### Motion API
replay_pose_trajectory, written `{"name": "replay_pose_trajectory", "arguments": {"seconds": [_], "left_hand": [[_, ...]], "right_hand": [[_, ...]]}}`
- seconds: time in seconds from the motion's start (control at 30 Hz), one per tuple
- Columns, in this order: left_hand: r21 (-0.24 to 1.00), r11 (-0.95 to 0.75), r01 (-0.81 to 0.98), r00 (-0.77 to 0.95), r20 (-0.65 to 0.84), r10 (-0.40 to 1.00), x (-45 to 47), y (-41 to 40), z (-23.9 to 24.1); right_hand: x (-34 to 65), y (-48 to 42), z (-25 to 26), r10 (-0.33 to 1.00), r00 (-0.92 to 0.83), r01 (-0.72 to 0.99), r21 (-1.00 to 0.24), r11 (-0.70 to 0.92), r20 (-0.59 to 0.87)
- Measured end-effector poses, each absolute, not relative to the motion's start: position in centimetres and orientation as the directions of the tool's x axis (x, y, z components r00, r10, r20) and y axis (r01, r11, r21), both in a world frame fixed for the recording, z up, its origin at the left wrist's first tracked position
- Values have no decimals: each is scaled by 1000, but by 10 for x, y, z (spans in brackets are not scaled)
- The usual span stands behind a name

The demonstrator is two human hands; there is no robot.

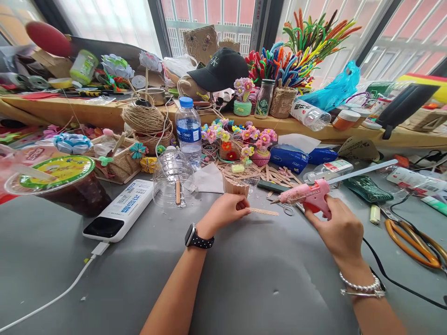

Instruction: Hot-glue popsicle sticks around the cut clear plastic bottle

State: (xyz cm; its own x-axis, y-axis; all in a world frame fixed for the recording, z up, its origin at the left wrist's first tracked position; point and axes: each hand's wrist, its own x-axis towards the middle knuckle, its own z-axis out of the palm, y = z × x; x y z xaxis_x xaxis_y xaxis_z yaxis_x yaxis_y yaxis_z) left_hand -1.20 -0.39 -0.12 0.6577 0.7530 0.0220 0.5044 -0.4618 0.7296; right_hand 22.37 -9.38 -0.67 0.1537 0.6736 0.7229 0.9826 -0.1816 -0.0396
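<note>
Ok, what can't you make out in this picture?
All in the head view:
Wooden piece: gripped end hidden by the left hand.
Pink glue gun: lower handle covered by the right hand.
Small stick-sided cup: lower part behind the left hand.
White cable: cut off by the left edge.

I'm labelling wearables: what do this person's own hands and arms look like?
The left hand and right hand are gloveless, the visible forearms sleeveless. The left wears a squarish watch on a black, white-dotted band; the right, a silver beaded bracelet and slim bangle.
</note>
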Motion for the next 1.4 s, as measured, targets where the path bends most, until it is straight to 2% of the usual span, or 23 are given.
{"name": "replay_pose_trajectory", "arguments": {"seconds": [0.2,0.37,0.5,0.63,0.77,0.97,1.13,1.4], "left_hand": [[787,-438,434,639,73,766,-12,-7,7],[885,-381,268,610,150,778,-11,-10,14],[969,-241,54,559,170,811,-14,-10,16],[986,-120,-116,480,162,862,-20,-8,19],[983,-107,-147,412,159,897,-22,-7,21],[983,-97,-157,402,153,903,-20,-6,20],[978,-119,-172,373,176,911,-21,-3,17],[976,-103,-194,392,173,903,-21,-1,12]], "right_hand": [[235,-94,-3,648,336,942,-241,-234,683],[248,-92,-7,658,441,892,-379,-246,611],[260,-88,-16,643,452,887,-386,-254,618],[267,-86,-24,664,465,879,-392,-270,585],[270,-84,-30,705,487,863,-408,-298,515],[269,-80,-38,780,424,883,-401,-243,461],[265,-79,-37,804,477,848,-427,-314,356],[275,-80,-37,819,508,831,-402,-384,267]]}}
